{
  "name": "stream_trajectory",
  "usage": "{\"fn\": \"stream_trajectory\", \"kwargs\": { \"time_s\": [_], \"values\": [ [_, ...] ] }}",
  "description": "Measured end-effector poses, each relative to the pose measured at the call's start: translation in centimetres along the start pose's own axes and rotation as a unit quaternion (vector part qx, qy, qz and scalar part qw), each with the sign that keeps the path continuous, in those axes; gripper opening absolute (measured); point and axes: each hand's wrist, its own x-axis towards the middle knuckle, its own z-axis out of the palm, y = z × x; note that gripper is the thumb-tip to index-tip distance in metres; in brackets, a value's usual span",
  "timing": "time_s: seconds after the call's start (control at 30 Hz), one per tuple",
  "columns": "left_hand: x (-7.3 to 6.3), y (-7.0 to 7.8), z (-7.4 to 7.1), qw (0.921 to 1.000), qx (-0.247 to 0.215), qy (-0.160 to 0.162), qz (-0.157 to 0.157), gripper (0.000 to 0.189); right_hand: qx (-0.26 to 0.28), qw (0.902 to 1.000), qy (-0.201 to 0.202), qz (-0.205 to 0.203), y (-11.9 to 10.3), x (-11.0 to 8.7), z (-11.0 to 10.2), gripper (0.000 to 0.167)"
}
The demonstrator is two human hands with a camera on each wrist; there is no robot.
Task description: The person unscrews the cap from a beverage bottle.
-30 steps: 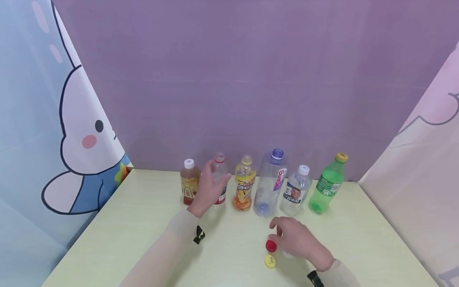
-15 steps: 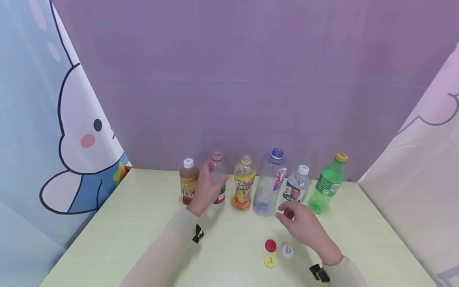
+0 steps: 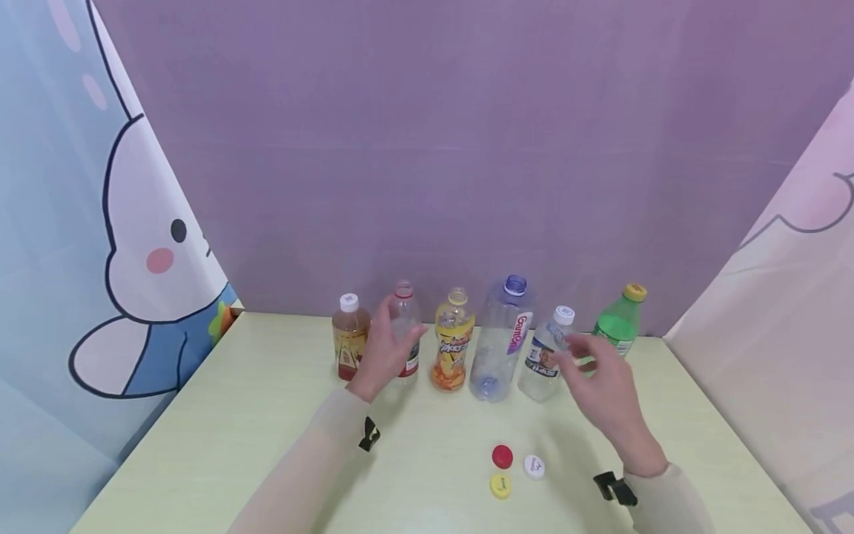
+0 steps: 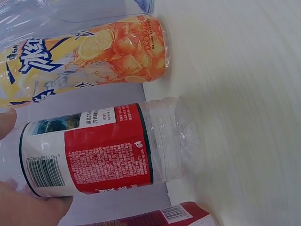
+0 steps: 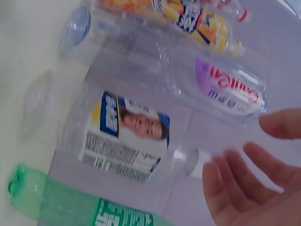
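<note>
My left hand holds a clear plastic bottle with a red and white label and an uncapped red-ringed neck. In the left wrist view, thumb and fingers lie on either side of its upper body. My right hand is raised with loosely bent fingers and holds nothing. It overlaps the green bottle with a yellow cap in the head view. Beside its fingertips, in the right wrist view, stands a clear water bottle with a white cap. A red cap, a yellow cap and a white cap lie on the table.
The bottles stand in a row at the back of the pale table. An amber drink bottle with a white cap is leftmost. An uncapped yellow-labelled bottle and a tall uncapped bluish bottle stand mid-row. A purple curtain hangs behind.
My right hand has moved away from the caps, rightward and farther back toward the green bottle, uncovering the white cap. My left hand has stayed at the red-labelled bottle.
</note>
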Motion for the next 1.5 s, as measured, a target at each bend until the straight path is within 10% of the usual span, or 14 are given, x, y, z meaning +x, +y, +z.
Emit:
{"fn": "stream_trajectory", "kwargs": {
  "time_s": [0.27, 0.6, 1.03, 1.5],
  "values": [
    [0.0, 0.0, 0.0, 1.0, 0.004, 0.003, 0.0, 0.083, 0.029, 0.9899, 0.138, 0.015, 2.0, 1.6, -0.7, 0.041],
    [0.2, -0.2, 0.1, 0.9998, 0.011, 0.012, 0.01, 0.082, 0.044, 0.9737, 0.209, 0.079, 4.6, 3.2, -0.3, 0.068],
    [0.2, -0.5, 0.6, 0.9995, 0.017, 0.02, 0.019, 0.083, 0.084, 0.9666, 0.074, 0.23, 8.9, 4.3, -0.9, 0.095],
    [-0.2, 0.2, 0.9, 0.999, 0.029, 0.035, -0.004, 0.087, 0.083, 0.9588, 0.0, 0.272, 10.4, 3.6, -0.5, 0.103]
  ]
}}
